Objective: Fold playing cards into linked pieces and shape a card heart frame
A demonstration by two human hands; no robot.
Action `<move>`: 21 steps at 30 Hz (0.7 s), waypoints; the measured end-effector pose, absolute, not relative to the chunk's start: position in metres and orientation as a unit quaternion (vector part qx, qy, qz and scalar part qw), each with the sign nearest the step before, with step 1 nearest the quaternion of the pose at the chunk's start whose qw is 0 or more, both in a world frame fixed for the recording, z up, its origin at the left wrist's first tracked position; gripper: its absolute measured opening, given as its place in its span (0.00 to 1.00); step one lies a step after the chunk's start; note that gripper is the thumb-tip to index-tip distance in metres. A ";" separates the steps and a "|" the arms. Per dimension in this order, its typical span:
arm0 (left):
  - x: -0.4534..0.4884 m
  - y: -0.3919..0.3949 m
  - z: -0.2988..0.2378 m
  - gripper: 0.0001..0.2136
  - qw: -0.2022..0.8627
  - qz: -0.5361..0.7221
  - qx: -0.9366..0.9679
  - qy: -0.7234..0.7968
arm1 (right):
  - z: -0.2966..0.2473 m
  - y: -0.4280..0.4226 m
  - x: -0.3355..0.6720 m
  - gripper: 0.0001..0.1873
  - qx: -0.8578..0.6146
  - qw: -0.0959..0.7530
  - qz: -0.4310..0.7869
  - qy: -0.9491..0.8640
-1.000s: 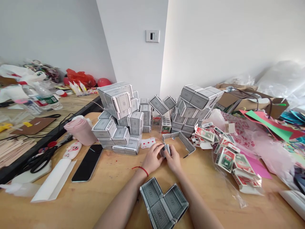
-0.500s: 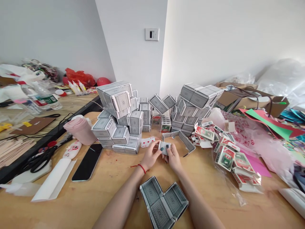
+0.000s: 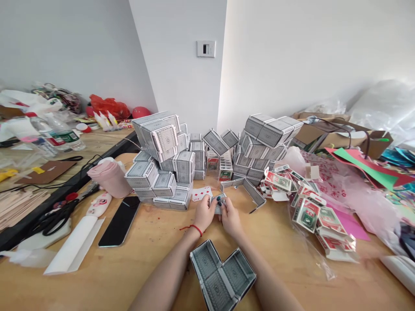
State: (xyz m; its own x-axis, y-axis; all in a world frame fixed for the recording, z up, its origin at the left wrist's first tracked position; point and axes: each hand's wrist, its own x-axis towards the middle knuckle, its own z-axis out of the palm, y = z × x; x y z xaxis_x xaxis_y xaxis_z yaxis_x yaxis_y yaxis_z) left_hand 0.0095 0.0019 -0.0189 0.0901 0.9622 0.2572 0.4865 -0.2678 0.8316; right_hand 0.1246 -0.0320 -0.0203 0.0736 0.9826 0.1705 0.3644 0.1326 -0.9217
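Between my left hand (image 3: 206, 212) and my right hand (image 3: 231, 215) is a small grey-backed playing card (image 3: 223, 209), gripped from both sides with the thumbs on top. My fingers cover much of it, so whether it is one card or more I cannot tell. A red string bracelet circles my left wrist. Close to my forearms lies an open, L-shaped tray made of playing cards (image 3: 218, 288), its low walls standing up. Just beyond my left hand a diamond playing card (image 3: 201, 193) lies face up. An angled strip of folded cards (image 3: 249, 191) stands beyond my right hand.
Stacked card blocks (image 3: 183, 166) rise at the back left, more card blocks (image 3: 259, 149) at the back right. Card boxes (image 3: 306, 214) pile up on the right. Left are a phone (image 3: 119, 222), pink cup (image 3: 110, 177), scissors (image 3: 60, 214) and paper roll (image 3: 69, 246).
Both hands have drawn slightly closer together with the card, which is now lower and more covered by the thumbs. The tray and the stacks stay put.
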 end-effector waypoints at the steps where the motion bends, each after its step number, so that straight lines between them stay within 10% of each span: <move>1: 0.010 0.002 -0.018 0.14 0.282 0.412 0.682 0.534 | -0.021 -0.032 0.125 0.11 -0.577 0.462 0.322 -0.592; 21: 0.012 -0.004 -0.011 0.20 0.301 0.398 0.710 0.496 | -0.018 -0.028 0.124 0.23 -0.562 0.485 0.454 -0.494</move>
State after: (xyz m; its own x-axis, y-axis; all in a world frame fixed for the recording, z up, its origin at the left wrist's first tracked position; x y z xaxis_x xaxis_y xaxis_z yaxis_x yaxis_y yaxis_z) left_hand 0.0116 -0.0043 -0.0108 0.1905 0.9449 0.2663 0.4654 -0.3258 0.8229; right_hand 0.1245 -0.0278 -0.0178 0.1004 0.9945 -0.0311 0.1147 -0.0426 -0.9925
